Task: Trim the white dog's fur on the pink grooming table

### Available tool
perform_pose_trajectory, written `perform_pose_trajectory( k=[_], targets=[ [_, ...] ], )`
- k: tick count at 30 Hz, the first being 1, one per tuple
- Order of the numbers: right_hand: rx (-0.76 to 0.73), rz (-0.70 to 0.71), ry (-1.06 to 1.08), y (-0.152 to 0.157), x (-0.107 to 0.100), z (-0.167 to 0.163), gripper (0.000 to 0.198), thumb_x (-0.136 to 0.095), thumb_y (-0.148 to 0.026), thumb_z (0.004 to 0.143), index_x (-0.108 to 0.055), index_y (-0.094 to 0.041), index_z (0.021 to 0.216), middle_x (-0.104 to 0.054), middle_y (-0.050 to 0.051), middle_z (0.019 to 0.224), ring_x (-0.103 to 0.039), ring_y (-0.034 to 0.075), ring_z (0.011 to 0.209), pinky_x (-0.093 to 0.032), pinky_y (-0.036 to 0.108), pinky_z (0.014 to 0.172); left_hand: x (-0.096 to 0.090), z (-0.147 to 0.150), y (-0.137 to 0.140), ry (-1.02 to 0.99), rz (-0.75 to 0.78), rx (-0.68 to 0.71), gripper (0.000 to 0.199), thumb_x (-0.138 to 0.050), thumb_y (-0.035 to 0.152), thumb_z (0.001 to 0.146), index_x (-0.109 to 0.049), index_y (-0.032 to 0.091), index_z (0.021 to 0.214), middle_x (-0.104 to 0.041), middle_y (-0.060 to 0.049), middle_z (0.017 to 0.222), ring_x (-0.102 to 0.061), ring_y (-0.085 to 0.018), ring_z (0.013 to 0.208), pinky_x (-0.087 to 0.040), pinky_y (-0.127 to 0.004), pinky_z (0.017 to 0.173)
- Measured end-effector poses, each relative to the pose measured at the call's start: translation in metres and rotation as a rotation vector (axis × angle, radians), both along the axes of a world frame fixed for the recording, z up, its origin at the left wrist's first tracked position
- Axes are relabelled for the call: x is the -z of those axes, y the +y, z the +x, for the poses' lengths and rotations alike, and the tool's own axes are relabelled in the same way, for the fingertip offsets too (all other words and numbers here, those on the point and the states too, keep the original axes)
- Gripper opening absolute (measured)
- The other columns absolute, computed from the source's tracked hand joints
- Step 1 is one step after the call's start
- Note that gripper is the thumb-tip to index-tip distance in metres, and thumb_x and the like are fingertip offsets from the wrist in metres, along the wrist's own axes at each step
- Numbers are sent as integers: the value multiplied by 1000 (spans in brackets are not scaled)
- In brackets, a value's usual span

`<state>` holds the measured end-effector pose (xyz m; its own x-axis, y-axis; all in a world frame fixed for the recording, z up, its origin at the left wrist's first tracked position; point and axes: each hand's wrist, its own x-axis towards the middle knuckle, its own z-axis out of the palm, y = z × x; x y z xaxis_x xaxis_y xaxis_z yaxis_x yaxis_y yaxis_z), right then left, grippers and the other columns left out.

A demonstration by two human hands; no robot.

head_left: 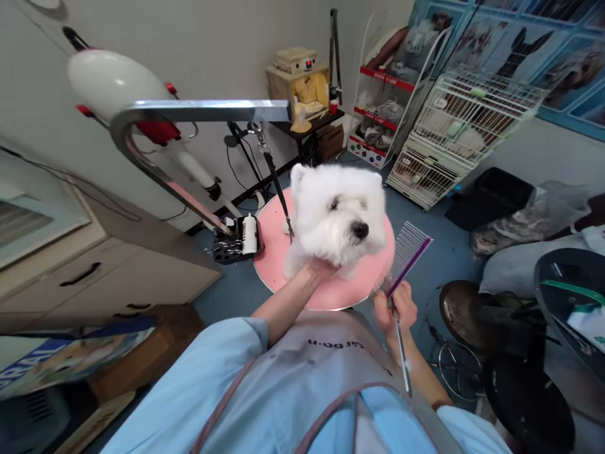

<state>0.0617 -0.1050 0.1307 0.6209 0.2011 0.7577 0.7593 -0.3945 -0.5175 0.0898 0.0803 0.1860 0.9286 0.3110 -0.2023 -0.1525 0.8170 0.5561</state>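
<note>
A fluffy white dog sits on a round pink grooming table, its face turned toward me and slightly right. My left hand reaches under its chin and holds it there; fur hides most of the fingers. Beside the table's right edge, my right hand is closed around a metal comb with a purple spine, its teeth pointing up and left. From the same hand a long, thin steel blade, apparently scissors, points down toward me. A black strap hangs near the dog's neck.
A metal grooming arm curves above the table's left side. At its base a black tool holder carries a white bottle. Wire cages and a shelf rack stand behind. A round stool is at right.
</note>
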Motion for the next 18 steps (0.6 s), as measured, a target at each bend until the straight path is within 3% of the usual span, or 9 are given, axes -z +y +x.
perform_pose_trajectory(
  k=[3, 6, 10, 14, 16, 18],
  targets=[
    [44, -72, -145, 11, -8, 0, 12, -55, -11, 82, -62, -20, 83, -47, -7, 57, -46, 10, 52, -47, 34, 80, 13, 5, -7, -110, -118, 90, 46, -33, 46, 101, -62, 19, 125, -63, -8, 129, -56, -25, 125, -46, -43, 106],
    [144, -129, -119, 17, 0, 2, 25, -53, -12, 84, -67, -19, 103, -54, -5, 60, -52, 11, 54, -47, 33, 80, 35, 9, -2, -114, -209, 96, 41, -38, 40, 100, -62, 17, 125, -64, -8, 131, -50, -24, 132, -40, -41, 113],
    [235, -72, 61, 12, 25, -2, 18, -51, -15, 85, -68, -18, 89, -56, -3, 60, -52, 13, 57, -47, 32, 78, 52, 11, 15, -58, -221, 85, 43, -37, 42, 100, -59, 18, 128, -63, -9, 133, -49, -24, 134, -36, -42, 116],
    [232, -29, 242, 4, 40, -10, 18, -49, -16, 83, -62, -19, 72, -47, -4, 56, -47, 14, 57, -42, 28, 66, 42, 37, 10, -13, -258, 172, 51, -31, 53, 100, -63, 18, 118, -62, -6, 133, -48, -26, 134, -36, -47, 115],
    [213, -30, 271, 2, 39, -10, 18, -49, -16, 83, -60, -19, 70, -45, -4, 56, -45, 14, 58, -39, 27, 64, 30, 59, -5, -23, -223, 25, 48, -21, 39, 104, -65, 20, 108, -63, 0, 131, -44, -16, 137, -34, -34, 116],
    [215, -46, 280, 0, 35, -7, 18, -48, -17, 83, -61, -19, 71, -44, -4, 56, -43, 14, 58, -38, 27, 64, 17, 76, -19, -59, -191, -8, 55, -13, 38, 104, -65, 18, 108, -64, -1, 129, -43, -16, 138, -35, -34, 115]
  ],
)
